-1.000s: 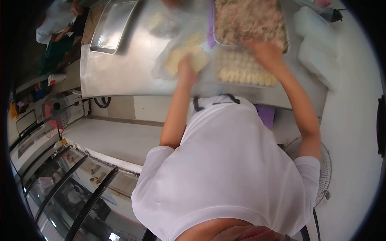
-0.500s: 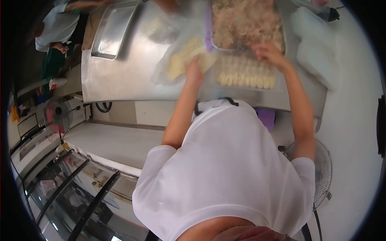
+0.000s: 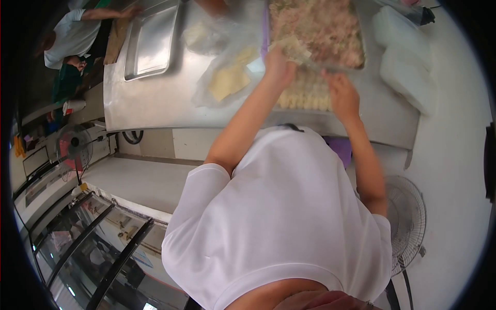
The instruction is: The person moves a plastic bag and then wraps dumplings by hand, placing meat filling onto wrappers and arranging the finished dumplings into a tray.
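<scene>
Both hands just swapped jobs: left hand [image 3: 279,67] leaves the wrapper stack [image 3: 227,82], its grip pinching one wrapper [image 3: 293,47] at the filling tray [image 3: 363,49]. Right hand [image 3: 343,95] is back by the dumpling row [image 3: 305,99] near the counter [image 3: 155,98] edge, grip unclear.

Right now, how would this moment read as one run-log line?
left hand: holds thin pale dough wrapper over metal tray of pinkish minced filling | right hand: by rows of pale folded dumplings | surface: steel table
</scene>
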The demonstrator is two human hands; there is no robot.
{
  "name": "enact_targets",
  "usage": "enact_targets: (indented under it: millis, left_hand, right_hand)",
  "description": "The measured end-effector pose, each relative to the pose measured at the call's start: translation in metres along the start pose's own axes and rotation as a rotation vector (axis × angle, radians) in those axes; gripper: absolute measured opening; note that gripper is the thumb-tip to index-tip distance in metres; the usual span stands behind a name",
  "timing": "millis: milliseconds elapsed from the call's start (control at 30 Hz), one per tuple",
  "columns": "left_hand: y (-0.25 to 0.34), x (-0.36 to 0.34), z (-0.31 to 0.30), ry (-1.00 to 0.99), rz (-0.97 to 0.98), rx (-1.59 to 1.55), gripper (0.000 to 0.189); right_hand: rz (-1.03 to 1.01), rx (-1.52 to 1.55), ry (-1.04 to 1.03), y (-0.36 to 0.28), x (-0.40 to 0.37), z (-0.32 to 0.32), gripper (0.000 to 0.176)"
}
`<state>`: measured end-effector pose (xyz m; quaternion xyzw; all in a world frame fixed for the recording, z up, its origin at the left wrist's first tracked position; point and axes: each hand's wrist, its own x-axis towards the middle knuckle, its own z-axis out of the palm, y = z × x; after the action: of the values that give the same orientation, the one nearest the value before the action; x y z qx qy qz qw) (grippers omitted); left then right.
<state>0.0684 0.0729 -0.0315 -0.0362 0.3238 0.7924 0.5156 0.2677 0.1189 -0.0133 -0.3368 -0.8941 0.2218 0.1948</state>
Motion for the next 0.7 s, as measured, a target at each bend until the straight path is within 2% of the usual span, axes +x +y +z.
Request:
enact_targets:
  millis: [100,167,267,300,400,500,533,600,633,700]
  left_hand:
    - [-0.007,0.010,-0.008,0.051,-0.029,-0.051,0.040]
    - [-0.006,0.012,-0.009,0.064,0.025,0.031,0.041]
    - [-0.001,0.008,-0.007,0.093,-0.002,-0.037,0.040]
    - [-0.003,0.008,-0.007,0.092,-0.005,-0.035,0.040]
    - [-0.007,0.010,-0.011,0.041,-0.003,0.038,0.040]
    - [-0.007,0.013,-0.015,0.001,-0.030,-0.150,0.041]
    - [-0.006,0.012,-0.017,0.056,-0.038,-0.210,0.036]
    - [-0.005,0.013,-0.022,0.112,-0.049,-0.269,0.031]
    - [-0.004,0.015,-0.024,0.146,-0.020,-0.325,0.031]
    - [-0.002,0.016,-0.025,0.180,0.010,-0.380,0.031]
  right_hand:
    - [0.004,-0.145,0.041,-0.001,-0.007,-0.021,0.034]
    - [0.021,-0.135,0.070,-0.001,-0.012,-0.038,0.033]
    - [0.001,-0.089,0.160,-0.007,-0.009,-0.046,0.034]
    - [-0.033,-0.054,0.226,-0.009,-0.008,-0.046,0.035]
    - [-0.120,-0.147,0.242,-0.006,-0.008,-0.023,0.037]
    - [-0.146,-0.258,0.306,0.000,-0.007,-0.002,0.038]
    - [-0.150,-0.257,0.307,0.002,-0.006,0.002,0.038]
    - [-0.057,-0.351,0.300,0.004,-0.003,0.007,0.037]
    - [-0.057,-0.351,0.300,0.007,0.000,0.007,0.037]
    - [0.080,-0.321,0.331,0.017,0.005,0.003,0.031]
